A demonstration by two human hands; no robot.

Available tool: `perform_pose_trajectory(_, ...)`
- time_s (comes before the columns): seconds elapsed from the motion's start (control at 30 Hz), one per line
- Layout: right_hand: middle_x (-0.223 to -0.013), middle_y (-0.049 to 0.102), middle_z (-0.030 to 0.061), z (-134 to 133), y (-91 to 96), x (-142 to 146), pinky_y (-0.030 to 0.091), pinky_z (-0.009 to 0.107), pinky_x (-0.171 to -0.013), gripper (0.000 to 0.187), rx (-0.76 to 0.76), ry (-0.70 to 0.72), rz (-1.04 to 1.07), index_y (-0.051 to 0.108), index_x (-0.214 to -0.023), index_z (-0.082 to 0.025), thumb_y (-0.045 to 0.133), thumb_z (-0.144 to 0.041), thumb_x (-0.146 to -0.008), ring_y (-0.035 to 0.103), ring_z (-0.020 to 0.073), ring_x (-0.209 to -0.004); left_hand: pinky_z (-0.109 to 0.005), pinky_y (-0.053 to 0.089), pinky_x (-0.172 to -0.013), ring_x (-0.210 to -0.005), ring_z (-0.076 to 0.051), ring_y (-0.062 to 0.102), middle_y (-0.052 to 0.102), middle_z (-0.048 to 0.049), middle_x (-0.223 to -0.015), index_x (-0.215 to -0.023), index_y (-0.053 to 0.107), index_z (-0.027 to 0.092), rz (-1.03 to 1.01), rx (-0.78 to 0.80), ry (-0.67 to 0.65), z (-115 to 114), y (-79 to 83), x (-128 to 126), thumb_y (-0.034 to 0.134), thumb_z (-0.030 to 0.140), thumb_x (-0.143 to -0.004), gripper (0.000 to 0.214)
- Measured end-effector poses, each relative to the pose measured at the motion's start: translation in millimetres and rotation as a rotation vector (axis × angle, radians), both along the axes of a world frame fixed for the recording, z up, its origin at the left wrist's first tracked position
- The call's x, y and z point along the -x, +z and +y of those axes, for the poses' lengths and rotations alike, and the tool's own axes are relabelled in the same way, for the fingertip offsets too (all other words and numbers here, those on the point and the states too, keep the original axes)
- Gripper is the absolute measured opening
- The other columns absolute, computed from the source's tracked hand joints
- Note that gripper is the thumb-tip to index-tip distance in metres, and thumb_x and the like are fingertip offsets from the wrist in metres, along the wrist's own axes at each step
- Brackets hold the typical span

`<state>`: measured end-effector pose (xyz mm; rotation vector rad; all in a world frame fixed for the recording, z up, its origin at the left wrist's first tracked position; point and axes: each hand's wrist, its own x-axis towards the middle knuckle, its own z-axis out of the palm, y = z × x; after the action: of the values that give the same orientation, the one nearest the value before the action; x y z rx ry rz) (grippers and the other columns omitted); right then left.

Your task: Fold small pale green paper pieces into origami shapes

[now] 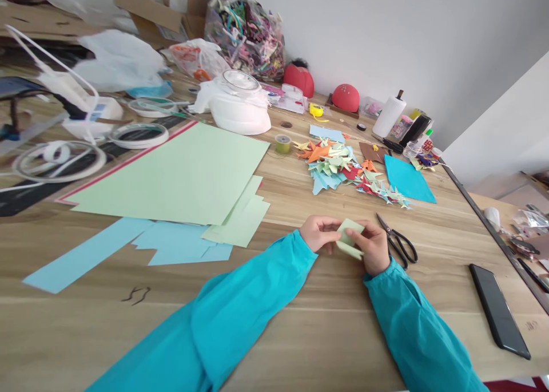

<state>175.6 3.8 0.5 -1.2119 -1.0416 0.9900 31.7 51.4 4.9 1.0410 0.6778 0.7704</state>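
Both my hands meet over the wooden table (300,323) on a small folded piece of pale green paper (349,238). My left hand (317,233) pinches its left edge with curled fingers. My right hand (375,246) grips its right side, thumb on top. Both arms wear teal sleeves. Black scissors (398,240) lie just right of my right hand. A pile of folded paper shapes in several colours (343,171) lies beyond my hands.
Large pale green sheets (180,177) and light blue offcuts (128,249) cover the left. A blue sheet (407,180) lies at the right of the pile. A black phone (497,309) lies near the right edge. Tape rolls (137,134), a white appliance (240,103) and bags stand at the back.
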Motion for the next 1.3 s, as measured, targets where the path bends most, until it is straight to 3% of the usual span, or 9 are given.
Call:
perform_pose_trajectory(0.1, -0.068, 0.063, -0.001, 1.4, -0.7, -1.1, 0.044, 0.024, -0.05, 0.028, 0.003, -0.096, 0.091, 0.063, -0.088, -0.02, 0.073, -0.031, -0.063, 0.054, 0.011, -0.054, -0.026, 0.046, -0.042, -0.046, -0.015, 0.058, 0.065, -0.003, -0.06, -0.075, 0.064, 0.01, -0.002, -0.057, 0.058, -1.7, -4.1, -3.0, 0.073, 0.025, -0.049, 0.032)
perform_pose_trajectory(0.2, -0.074, 0.06, -0.0007, 1.0, 1.2, -0.9, 0.043, 0.022, -0.051, 0.031, -0.09, -0.128, 0.02, 0.058, -0.1, -0.022, 0.065, -0.033, -0.072, 0.053, 0.0095, -0.058, -0.027, 0.051, -0.057, -0.061, -0.016, 0.063, 0.067, -0.0027, -0.069, -0.096, 0.057, 0.012, -0.038, -0.117, 0.285, 0.9, -11.2, -5.8, 0.07, 0.02, -0.052, 0.046)
perform_pose_trajectory(0.3, -0.082, 0.058, 0.0009, -2.3, 4.5, 2.2, 0.045, 0.023, -0.057, 0.033, -0.153, -0.055, -0.08, 0.054, -0.106, -0.025, 0.062, -0.032, -0.075, 0.054, 0.0112, -0.068, -0.027, 0.05, -0.063, -0.065, -0.015, 0.063, 0.066, -0.0014, -0.07, -0.109, 0.047, 0.013, 0.006, -0.183, 0.466, 5.6, -17.3, -5.9, 0.068, 0.018, -0.054, 0.058)
perform_pose_trajectory(0.57, -0.108, 0.05, 0.0052, -8.4, 1.7, 5.1, 0.048, 0.026, -0.062, 0.042, -0.165, 0.177, -0.367, 0.051, -0.115, -0.03, 0.06, -0.021, -0.074, 0.054, 0.0164, -0.087, -0.028, 0.05, -0.062, -0.067, -0.017, 0.062, 0.064, -0.0041, -0.075, -0.102, 0.047, 0.014, 0.084, -0.261, 0.658, 10.5, -22.5, -1.8, 0.064, 0.026, -0.061, 0.045)
perform_pose_trajectory(0.77, -0.098, 0.056, 0.0056, -7.4, 1.0, 6.7, 0.047, 0.03, -0.068, 0.027, -0.179, 0.188, -0.536, 0.063, -0.098, -0.027, 0.062, -0.018, -0.072, 0.056, 0.0184, -0.083, -0.025, 0.051, -0.063, -0.07, -0.016, 0.062, 0.063, -0.0056, -0.079, -0.101, 0.047, 0.014, 0.086, -0.343, 0.541, 0.5, -18.4, -5.1, 0.063, 0.028, -0.066, 0.041)
perform_pose_trajectory(0.97, -0.095, 0.058, 0.0056, -4.0, 4.1, 5.4, 0.047, 0.032, -0.075, 0.014, -0.155, 0.086, -0.31, 0.066, -0.082, -0.023, 0.068, -0.024, -0.068, 0.056, 0.0208, -0.09, -0.024, 0.052, -0.051, -0.063, -0.015, 0.063, 0.061, -0.0085, -0.095, -0.13, 0.029, 0.02, 0.038, -0.326, 0.389, -6.0, -11.5, -2.8, 0.053, 0.036, -0.078, 0.059)
perform_pose_trajectory(1.07, -0.094, 0.059, 0.0052, -2.4, 2.7, 4.1, 0.047, 0.032, -0.076, 0.014, -0.128, 0.058, -0.255, 0.066, -0.081, -0.022, 0.068, -0.025, -0.067, 0.057, 0.0208, -0.092, -0.025, 0.053, -0.056, -0.066, -0.013, 0.062, 0.052, -0.0114, -0.114, -0.13, 0.035, 0.023, 0.099, -0.529, 0.415, -7.4, -11.6, -0.2, 0.047, 0.03, -0.082, 0.05)
perform_pose_trajectory(1.2, -0.094, 0.058, 0.005, -2.2, 1.2, 2.9, 0.049, 0.03, -0.072, 0.017, -0.098, 0.025, -0.254, 0.066, -0.084, -0.022, 0.068, -0.026, -0.067, 0.057, 0.02, -0.09, -0.035, 0.048, -0.084, -0.096, -0.019, 0.056, 0.048, -0.0122, -0.117, -0.112, 0.057, 0.02, 0.229, -0.948, 0.424, -11.0, -11.4, 1.3, 0.041, 0.019, -0.084, 0.032)
perform_pose_trajectory(1.3, -0.092, 0.058, 0.0049, -2.7, 1.8, 2.8, 0.049, 0.029, -0.07, 0.017, -0.103, 0.016, -0.257, 0.067, -0.084, -0.021, 0.069, -0.026, -0.067, 0.057, 0.0194, -0.089, -0.039, 0.044, -0.09, -0.098, -0.019, 0.053, 0.045, -0.0127, -0.121, -0.118, 0.053, 0.02, 0.299, -1.048, 0.405, -14.1, -10.8, 1.1, 0.037, 0.016, -0.085, 0.038)
